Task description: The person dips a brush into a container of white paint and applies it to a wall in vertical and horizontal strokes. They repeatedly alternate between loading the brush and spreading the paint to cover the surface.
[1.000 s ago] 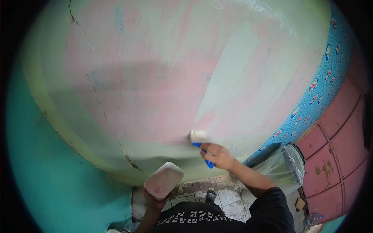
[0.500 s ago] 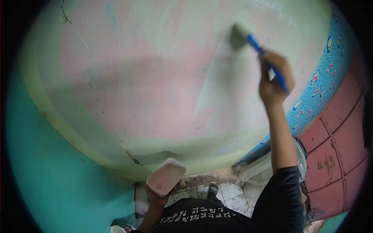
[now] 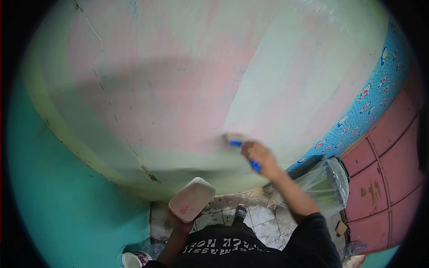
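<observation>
My right hand [image 3: 260, 158] is wrapped round the blue handle of a paintbrush [image 3: 235, 143]. The bristles, blurred by motion, are right at the wall [image 3: 187, 102], low in its pink area. Above the brush a pale green-white stripe of paint [image 3: 257, 76] runs up the wall. Down by my body, my left hand [image 3: 179, 222] grips a white rectangular tub [image 3: 193, 199] from below and the side. Pinkish-white residue shows inside the tub, and most of the left fingers are hidden under it.
A crack [image 3: 115, 117] runs down the wall's left side. Turquoise wall [image 3: 85, 196] stands at left; blue patterned covering [image 3: 357, 107] and pink panels [image 3: 380, 178] are at right. Clear plastic sheeting [image 3: 319, 185] and a white bucket [image 3: 132, 260] are near the tiled floor [image 3: 262, 217].
My right hand has swept the paintbrush down and to the left from high on the wall. A continuous pale stripe shows where it passed. The tub has hardly moved.
</observation>
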{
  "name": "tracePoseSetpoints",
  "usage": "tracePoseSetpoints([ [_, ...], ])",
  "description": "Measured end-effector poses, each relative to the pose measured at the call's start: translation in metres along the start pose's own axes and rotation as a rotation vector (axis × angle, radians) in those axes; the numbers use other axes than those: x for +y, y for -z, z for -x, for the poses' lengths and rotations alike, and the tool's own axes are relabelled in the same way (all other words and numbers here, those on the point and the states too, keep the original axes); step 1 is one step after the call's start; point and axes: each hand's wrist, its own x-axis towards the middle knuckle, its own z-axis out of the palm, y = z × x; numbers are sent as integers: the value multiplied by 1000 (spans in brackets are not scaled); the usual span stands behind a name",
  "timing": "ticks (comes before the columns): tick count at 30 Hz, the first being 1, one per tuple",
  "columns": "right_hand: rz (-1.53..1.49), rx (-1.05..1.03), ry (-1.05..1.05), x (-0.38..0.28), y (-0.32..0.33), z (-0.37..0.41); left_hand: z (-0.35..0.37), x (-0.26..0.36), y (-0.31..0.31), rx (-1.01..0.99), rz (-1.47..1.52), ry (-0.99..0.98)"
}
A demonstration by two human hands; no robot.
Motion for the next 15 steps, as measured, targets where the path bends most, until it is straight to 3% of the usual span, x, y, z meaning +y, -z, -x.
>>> tracePoseSetpoints([
  [2,-62,109,10,13,67,-61,-1,-1,2,-5,-45,15],
  [4,61,176,62,13,139,-119,-1,-3,6,-33,-41,32],
  [5,140,275,187,13,170,-146,0,-2,7,-46,-40,38],
  [6,325,403,178,4,191,-166,1,-2,6,-37,-48,33],
  [8,307,646,295,3,214,-194,4,-4,4,-10,-61,28],
  [11,403,698,278,12,191,-182,7,-7,4,65,-152,-14],
  [13,527,566,266,23,142,-136,16,-9,-4,-83,-608,-236],
  [14,515,313,-206,24,98,-89,17,-8,-3,-92,-593,-239],
  [15,434,303,-46,19,58,-60,18,-8,-2,-101,-578,-241],
])
